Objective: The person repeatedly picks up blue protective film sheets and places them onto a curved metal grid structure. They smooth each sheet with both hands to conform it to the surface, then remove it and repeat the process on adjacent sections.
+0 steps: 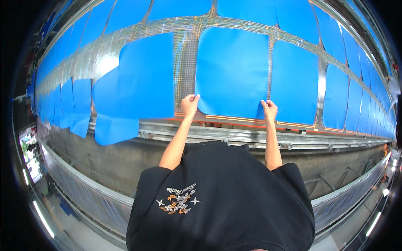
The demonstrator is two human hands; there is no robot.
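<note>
Both my hands are at a blue cut panel [233, 71] with rounded corners, which looks like smooth sheet material. Its near left edge is pinched between the thumb and fingers of my left hand [190, 106]. At the near right edge, my right hand [269, 110] has its thumb and fingertips closed on the same panel. The panel lies mostly flat on the long table [185, 75], whose surface is patterned with lines. Beside it on the right is a similar blue panel [294, 79]. To the left, a larger blue piece [146, 75] lies flat.
Another blue piece [116, 129] hangs over the table's near edge at the left. Several more blue panels run along both sides and the far row [180, 8]. A metal rail [243, 136] follows the near edge. Behind me stands another long frame [92, 184].
</note>
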